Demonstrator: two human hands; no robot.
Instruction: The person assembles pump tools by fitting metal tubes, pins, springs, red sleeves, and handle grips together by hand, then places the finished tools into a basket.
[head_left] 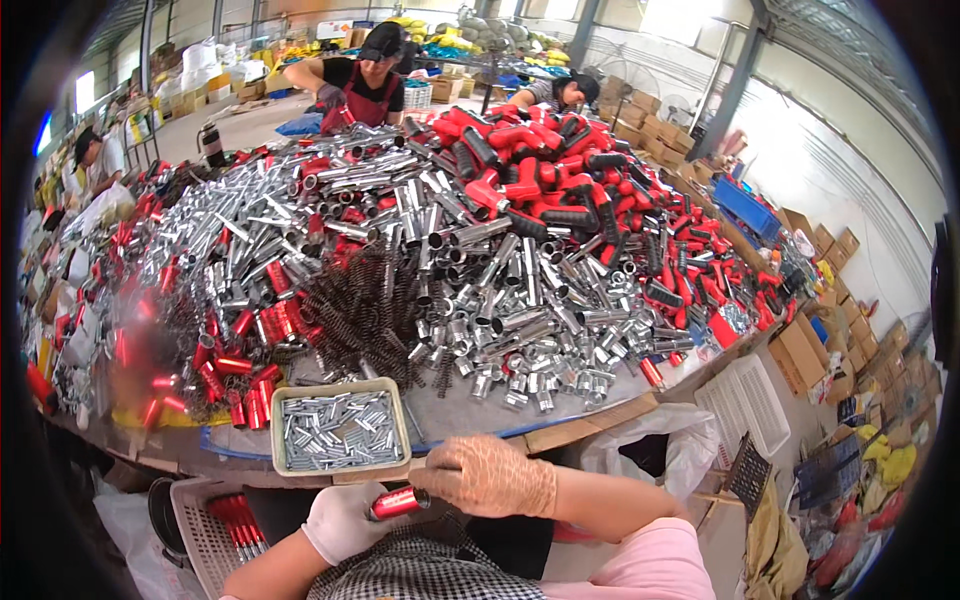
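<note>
My left hand (336, 522), in a white glove, is closed around a shiny red metal tube (396, 502). The tube's dark open end points right, toward my right hand (490, 476). That hand wears a tan patterned glove, and its fingers are pinched together just above the tube's end. Whatever may be between those fingertips is hidden. Just beyond both hands, at the table's near edge, sits a cream tray (341, 468) filled with short silver pins (340, 428).
Behind the tray rise dark coil springs (358, 305), chrome tubes (530, 270), more red tubes (255, 400) and red-and-black handles (545, 170). A basket (190, 515) with red-handled parts stands lower left. Several people work around the table. A white plastic bag (690, 440) hangs at right.
</note>
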